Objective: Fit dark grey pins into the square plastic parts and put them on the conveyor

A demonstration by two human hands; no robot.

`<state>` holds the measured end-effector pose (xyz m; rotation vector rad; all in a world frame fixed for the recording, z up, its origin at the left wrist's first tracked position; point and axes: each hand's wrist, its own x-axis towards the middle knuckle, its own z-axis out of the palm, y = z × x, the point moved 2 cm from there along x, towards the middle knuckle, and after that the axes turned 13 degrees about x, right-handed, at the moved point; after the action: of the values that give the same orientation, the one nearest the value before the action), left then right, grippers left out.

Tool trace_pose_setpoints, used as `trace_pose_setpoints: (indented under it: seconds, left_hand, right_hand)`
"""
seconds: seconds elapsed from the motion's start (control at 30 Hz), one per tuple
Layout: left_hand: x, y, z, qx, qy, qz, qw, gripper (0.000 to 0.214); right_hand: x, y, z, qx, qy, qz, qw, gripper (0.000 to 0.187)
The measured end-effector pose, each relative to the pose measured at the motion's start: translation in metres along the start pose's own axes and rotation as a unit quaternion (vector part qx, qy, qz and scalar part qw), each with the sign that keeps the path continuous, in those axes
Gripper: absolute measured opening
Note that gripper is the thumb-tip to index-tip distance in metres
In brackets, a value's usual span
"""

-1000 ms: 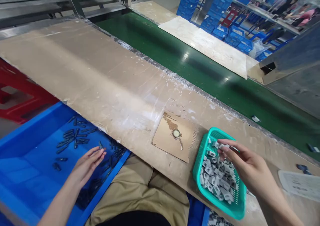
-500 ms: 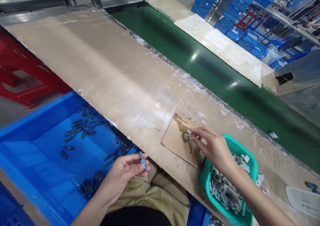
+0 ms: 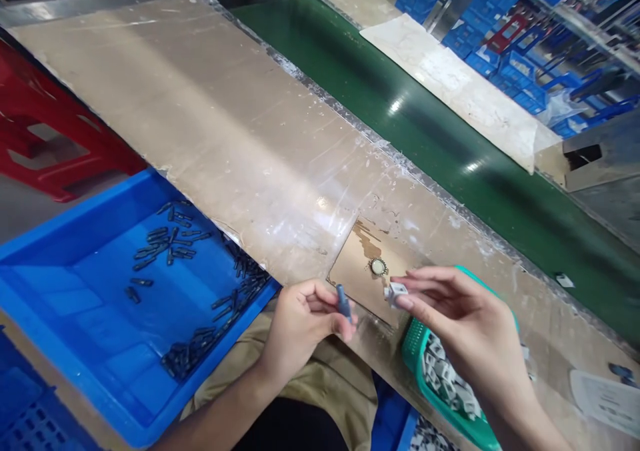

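My left hand (image 3: 313, 318) pinches a small blue-grey stepped plastic pin (image 3: 344, 302), held upright over the table's near edge. Just to its right, my right hand (image 3: 450, 304) grips a small light-grey plastic block (image 3: 399, 291) with an opening in it, between thumb and fingers. The two parts are close together but apart. Behind them, on a stained cardboard square (image 3: 350, 264), lies a small round cap-like dish (image 3: 379, 266) with a pale middle. A green basket (image 3: 414, 348) of similar grey blocks (image 3: 445, 378) stands below my right hand, which covers part of it.
At the left, a blue bin (image 3: 95, 311) holds many dark pins (image 3: 187, 351). Beyond the table (image 3: 240, 131) runs a green conveyor belt (image 3: 360, 84) carrying one small white part (image 3: 565, 280). A red stool (image 3: 55, 138) stands far left, and a white lid (image 3: 607, 398) lies at right.
My right hand has lifted the grey block off the round dish and drawn it nearer. My left hand has moved right with the pin, bringing the two parts close.
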<state>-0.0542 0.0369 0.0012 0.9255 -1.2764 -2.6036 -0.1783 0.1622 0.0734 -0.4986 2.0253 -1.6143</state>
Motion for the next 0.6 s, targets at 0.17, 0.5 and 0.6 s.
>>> trace_pose_setpoints:
  seconds: [0.17, 0.5, 0.6]
  left_hand:
    - [-0.002, 0.006, 0.019, 0.026, 0.021, 0.068, 0.997, 0.021]
    - [-0.009, 0.007, 0.025, 0.217, 0.074, 0.222, 0.948, 0.012]
    - [0.007, 0.011, 0.026, 0.337, 0.072, 0.263, 0.901, 0.019]
  right_hand:
    - [-0.025, -0.007, 0.014, 0.044, 0.029, -0.005, 0.999, 0.021]
    - [-0.024, 0.003, 0.022, 0.029, -0.014, -0.010, 0.999, 0.018]
    - [-0.003, 0.016, 0.013, -0.009, 0.009, -0.018, 1.000, 0.019]
